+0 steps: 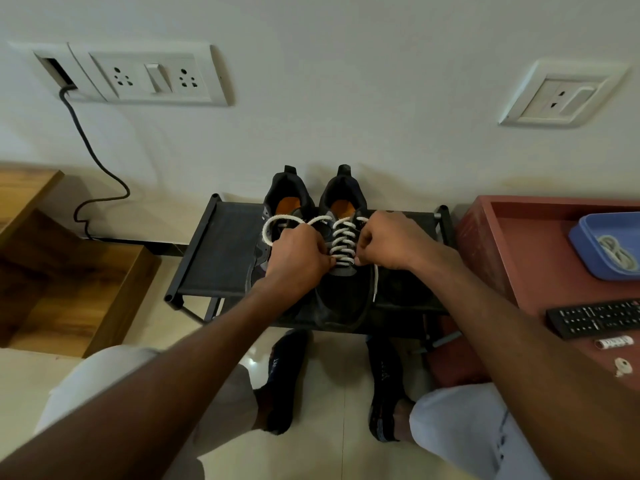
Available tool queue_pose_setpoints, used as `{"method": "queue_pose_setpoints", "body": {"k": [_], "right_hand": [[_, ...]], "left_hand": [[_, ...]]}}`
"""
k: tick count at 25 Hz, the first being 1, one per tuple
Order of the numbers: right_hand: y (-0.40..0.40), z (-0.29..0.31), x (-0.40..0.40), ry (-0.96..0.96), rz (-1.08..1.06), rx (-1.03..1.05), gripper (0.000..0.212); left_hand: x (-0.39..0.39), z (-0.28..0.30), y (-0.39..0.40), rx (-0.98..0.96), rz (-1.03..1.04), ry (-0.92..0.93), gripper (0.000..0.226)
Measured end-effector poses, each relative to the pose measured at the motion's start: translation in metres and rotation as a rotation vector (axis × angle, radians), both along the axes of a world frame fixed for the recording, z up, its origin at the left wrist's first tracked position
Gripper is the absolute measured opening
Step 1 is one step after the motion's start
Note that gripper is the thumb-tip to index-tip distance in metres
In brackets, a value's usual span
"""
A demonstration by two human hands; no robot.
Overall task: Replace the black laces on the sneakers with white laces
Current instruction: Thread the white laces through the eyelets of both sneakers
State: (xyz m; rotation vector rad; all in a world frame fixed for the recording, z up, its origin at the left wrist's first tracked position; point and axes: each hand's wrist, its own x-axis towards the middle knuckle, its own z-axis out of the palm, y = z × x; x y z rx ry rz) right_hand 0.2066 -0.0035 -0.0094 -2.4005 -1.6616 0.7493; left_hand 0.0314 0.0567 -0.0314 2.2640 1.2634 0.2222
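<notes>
Two dark sneakers with orange insoles stand side by side on a black fabric shoe rack [214, 251], toes toward me. The right sneaker [341, 296] carries a white lace [343, 242] crossed through several eyelets. My left hand [298, 258] pinches the lace at the lowest left eyelet, and a loose loop of it arcs over the left sneaker [285, 199]. My right hand [391, 240] pinches the lace at the lowest right eyelet; a free white end hangs down beside the toe. A black lace curves around the right sneaker's toe.
A red-brown tray table [512, 258] stands to the right with a blue box [588, 244] holding a coiled lace, a black remote [595, 317] and small items. A wooden shelf [69, 271] is on the left. A black cable [90, 157] runs down the wall. My feet in sandals rest on the tiled floor below the rack.
</notes>
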Motion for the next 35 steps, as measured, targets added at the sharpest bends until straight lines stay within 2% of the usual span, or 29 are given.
{"method": "queue_pose_setpoints", "body": {"k": [3,6,9,14,18,22,28,32,35], "right_hand": [[-0.013,-0.007,-0.01,0.052,-0.129,0.097,0.015],[-0.021,-0.013,-0.019,0.087,-0.209,0.165,0.014],[-0.025,-0.019,-0.023,0.09,-0.216,0.18,0.012],[-0.025,-0.024,-0.026,0.092,-0.267,0.208,0.008],[-0.022,-0.027,-0.024,0.102,-0.265,0.175,0.005],[-0.023,-0.033,-0.033,-0.014,-0.191,0.237,0.008],[-0.023,-0.031,-0.023,0.1,-0.299,0.25,0.011],[-0.023,-0.028,-0.026,-0.01,-0.26,0.297,0.005],[-0.023,-0.026,-0.029,-0.096,-0.207,0.306,0.007]], "left_hand": [[-0.005,-0.004,-0.01,-0.021,0.062,-0.172,0.008],[-0.004,-0.008,-0.014,-0.028,0.103,-0.23,0.006],[-0.002,-0.016,-0.018,0.038,0.044,-0.231,0.003],[-0.001,-0.029,-0.023,0.096,-0.023,-0.242,0.014],[0.003,-0.025,-0.014,-0.011,-0.003,-0.266,0.007],[-0.001,-0.023,-0.008,-0.046,0.033,-0.234,0.009],[0.005,-0.027,-0.009,-0.016,0.085,-0.294,0.006],[0.012,-0.028,-0.011,0.047,0.047,-0.253,0.019],[0.012,-0.03,-0.01,0.045,0.043,-0.235,0.019]]}}
